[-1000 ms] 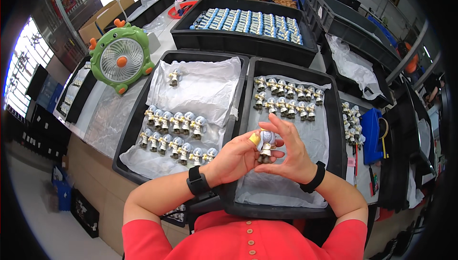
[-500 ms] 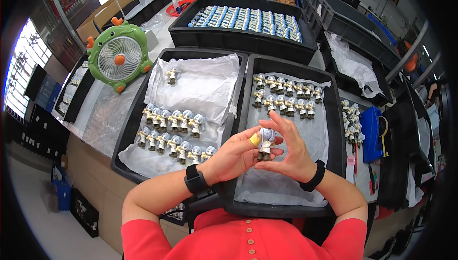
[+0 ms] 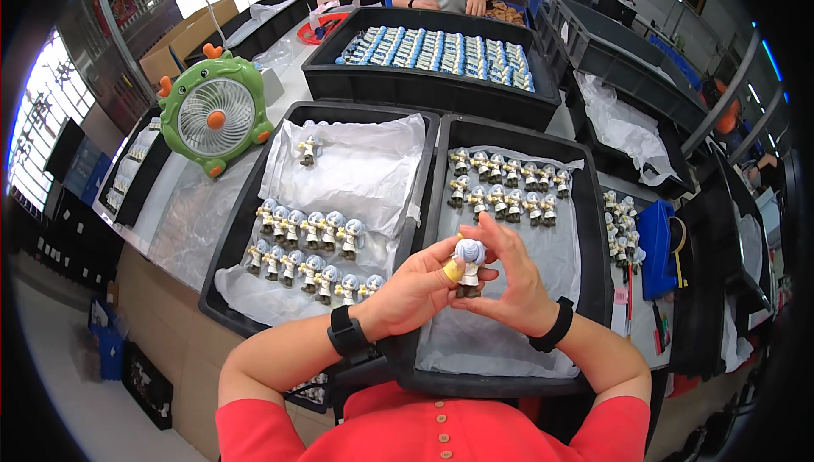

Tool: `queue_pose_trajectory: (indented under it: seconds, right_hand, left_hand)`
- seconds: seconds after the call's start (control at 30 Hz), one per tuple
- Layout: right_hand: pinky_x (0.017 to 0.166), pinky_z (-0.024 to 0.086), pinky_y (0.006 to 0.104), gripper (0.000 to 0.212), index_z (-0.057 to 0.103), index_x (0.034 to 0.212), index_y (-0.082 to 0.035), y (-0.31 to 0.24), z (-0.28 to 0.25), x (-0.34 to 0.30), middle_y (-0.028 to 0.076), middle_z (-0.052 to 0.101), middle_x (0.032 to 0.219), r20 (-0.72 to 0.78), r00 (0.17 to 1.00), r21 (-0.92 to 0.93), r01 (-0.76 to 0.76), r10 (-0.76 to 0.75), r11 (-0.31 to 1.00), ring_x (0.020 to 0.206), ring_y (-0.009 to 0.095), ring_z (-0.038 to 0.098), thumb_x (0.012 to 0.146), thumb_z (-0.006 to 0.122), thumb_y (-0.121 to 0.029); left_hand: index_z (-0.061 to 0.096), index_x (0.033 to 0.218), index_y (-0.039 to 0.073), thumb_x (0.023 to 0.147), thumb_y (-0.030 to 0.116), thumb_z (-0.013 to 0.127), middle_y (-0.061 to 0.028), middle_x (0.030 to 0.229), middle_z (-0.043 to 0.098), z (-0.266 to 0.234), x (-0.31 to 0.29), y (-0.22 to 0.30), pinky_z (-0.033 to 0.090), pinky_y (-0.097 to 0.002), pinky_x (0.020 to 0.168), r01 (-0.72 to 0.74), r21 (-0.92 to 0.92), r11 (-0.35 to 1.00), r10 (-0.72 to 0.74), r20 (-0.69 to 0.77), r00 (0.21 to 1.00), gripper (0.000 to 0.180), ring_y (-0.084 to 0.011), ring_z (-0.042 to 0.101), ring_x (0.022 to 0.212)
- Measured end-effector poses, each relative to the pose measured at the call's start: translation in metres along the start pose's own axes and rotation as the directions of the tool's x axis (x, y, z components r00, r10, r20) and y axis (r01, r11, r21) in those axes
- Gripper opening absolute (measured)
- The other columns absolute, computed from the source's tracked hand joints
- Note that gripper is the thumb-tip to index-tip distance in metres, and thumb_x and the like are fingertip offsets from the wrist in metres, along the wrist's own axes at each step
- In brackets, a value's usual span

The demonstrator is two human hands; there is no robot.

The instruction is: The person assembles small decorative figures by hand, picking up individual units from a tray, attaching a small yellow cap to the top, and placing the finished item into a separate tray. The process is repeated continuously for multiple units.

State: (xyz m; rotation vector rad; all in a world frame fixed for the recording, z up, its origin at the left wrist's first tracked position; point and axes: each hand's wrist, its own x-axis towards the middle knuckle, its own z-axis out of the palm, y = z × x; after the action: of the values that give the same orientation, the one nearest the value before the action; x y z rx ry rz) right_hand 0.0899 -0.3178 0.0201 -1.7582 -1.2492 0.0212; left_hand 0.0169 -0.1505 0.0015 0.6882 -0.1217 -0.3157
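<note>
- Green fan [image 3: 215,110]: well left of the right tray [image 3: 498,384], my landmark.
- Left tray [image 3: 432,141]: directly left of right tray; two rows of figures [image 3: 311,229] on paper, one lone figure [image 3: 308,150] above them, wide bare patch between.
- Left hand [image 3: 415,291]: over right tray's near half; thumb and fingers grasping the figurine [image 3: 471,260], upright. Yellow cover [image 3: 453,271] on thumb.
- Right hand [image 3: 519,294]: over right tray too, cupped round the figurine's other side, thumb by its feet; can't tell if it's gripping.
- Progress, my read: right tray has two rows [image 3: 509,172] laid at its far end, bare paper [image 3: 547,280] nearer; held figurine not set down. Can't tell which rows are finished.
- Clump of figures [image 3: 623,229]: just right of right tray, unsorted-looking; blue bin [image 3: 660,246] beyond.
</note>
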Motion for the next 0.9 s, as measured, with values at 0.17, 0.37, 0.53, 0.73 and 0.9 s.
queue_pose_trajectory:
  seconds: [0.17, 0.37, 0.53, 0.73, 0.9]
  right_hand:
    - [0.093, 0.044, 0.0378, 0.088, 0.034, 0.137, -0.004, -0.001, -0.001, -0.001, 0.014, 0.046, 0.131, -0.038, 0.995, -0.118, 0.088, -0.093, 0.989, 0.116, 0.030, 0.045, 0.064, 0.081, -0.013]
    - [0.090, 0.045, 0.0380, 0.069, 0.044, 0.130, -0.004, 0.002, 0.002, -0.002, 0.015, 0.050, 0.125, -0.007, 0.976, -0.108, 0.215, -0.217, 0.971, 0.111, 0.031, 0.051, 0.070, 0.076, -0.011]
    - [0.085, 0.048, 0.0357, 0.056, 0.046, 0.127, -0.003, 0.001, 0.002, -0.005, 0.014, 0.056, 0.116, -0.059, 0.997, 0.031, 0.060, -0.058, 0.998, 0.101, 0.028, 0.058, 0.076, 0.069, -0.007]
    - [0.084, 0.049, 0.0334, 0.035, 0.054, 0.118, -0.001, 0.007, -0.009, -0.004, 0.016, 0.057, 0.115, -0.186, 0.982, -0.037, 0.009, -0.016, 0.999, 0.098, 0.030, 0.060, 0.084, 0.060, -0.003]
    - [0.085, 0.048, 0.0355, 0.027, 0.061, 0.108, -0.001, 0.029, -0.002, -0.002, 0.016, 0.061, 0.109, -0.143, 0.990, -0.031, 0.012, -0.016, 0.999, 0.101, 0.030, 0.059, 0.086, 0.061, -0.017]
  left_hand:
    - [0.030, 0.138, 0.008, 0.092, 0.012, 0.055, -0.0076, 0.125, 0.047, 0.005, 0.000, 0.000, 0.046, -0.0340, 0.086, -0.053, 0.042, 0.998, 0.057, -0.112, 0.992, 0.053, -0.0217, 0.051, 0.115]
    - [0.036, 0.129, 0.007, 0.089, 0.005, 0.057, -0.0074, 0.119, 0.049, 0.003, -0.010, -0.005, 0.045, -0.0343, 0.089, -0.094, 0.100, 0.991, 0.116, -0.247, 0.962, 0.045, -0.0205, 0.052, 0.111]
    - [0.034, 0.132, 0.007, 0.090, 0.006, 0.055, -0.0082, 0.121, 0.048, 0.010, -0.010, 0.004, 0.041, -0.0339, 0.098, -0.103, 0.095, 0.990, 0.122, -0.227, 0.966, 0.047, -0.0196, 0.050, 0.113]
    - [0.030, 0.137, 0.005, 0.092, 0.009, 0.050, -0.0118, 0.129, 0.047, 0.010, -0.007, 0.010, 0.038, -0.0356, 0.102, -0.060, 0.100, 0.993, 0.078, -0.189, 0.979, 0.049, -0.0240, 0.043, 0.125]
    - [0.028, 0.138, 0.004, 0.090, 0.010, 0.050, -0.0109, 0.134, 0.042, 0.004, -0.014, 0.008, 0.034, -0.0342, 0.104, -0.079, 0.080, 0.994, 0.092, -0.173, 0.981, 0.053, -0.0211, 0.042, 0.126]
